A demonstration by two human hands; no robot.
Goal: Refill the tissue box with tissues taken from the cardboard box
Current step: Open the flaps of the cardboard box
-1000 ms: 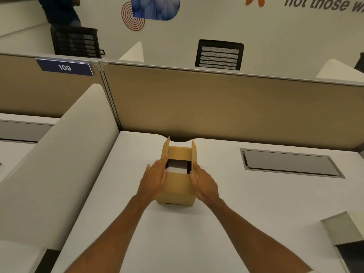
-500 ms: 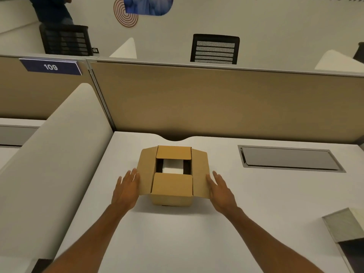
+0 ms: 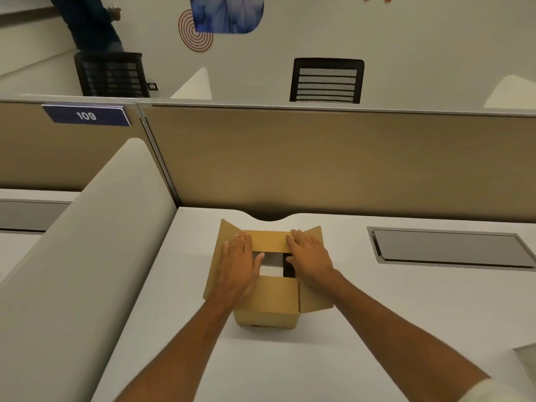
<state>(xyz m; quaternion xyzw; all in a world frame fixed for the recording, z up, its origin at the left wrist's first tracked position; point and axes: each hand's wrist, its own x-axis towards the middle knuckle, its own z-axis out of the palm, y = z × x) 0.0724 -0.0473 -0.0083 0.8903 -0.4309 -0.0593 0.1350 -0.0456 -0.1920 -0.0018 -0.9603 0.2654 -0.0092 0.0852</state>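
A small brown cardboard box [image 3: 268,310] stands on the white desk [image 3: 377,314], its side flaps spread outward. Through the square gap between the near and far flaps shows a white stack of tissues [image 3: 271,264]. My left hand [image 3: 239,264] lies flat over the left side of the opening, fingertips on the far flap [image 3: 269,241]. My right hand [image 3: 310,255] rests on the right side, fingertips also on that far flap, thumb at the opening's edge. Neither hand holds anything. A grey corner at the lower right edge [image 3: 526,358] may be the tissue box.
A tan partition [image 3: 319,161] closes the desk's far side. A curved white divider [image 3: 87,242] bounds the left. A grey cable hatch [image 3: 446,248] is set into the desk at right. Black chairs and a person stand beyond the partition.
Both hands moved from beside the spread side flaps up onto the box top, fingertips now on the far flap. Before that they had pushed the side flaps outward.
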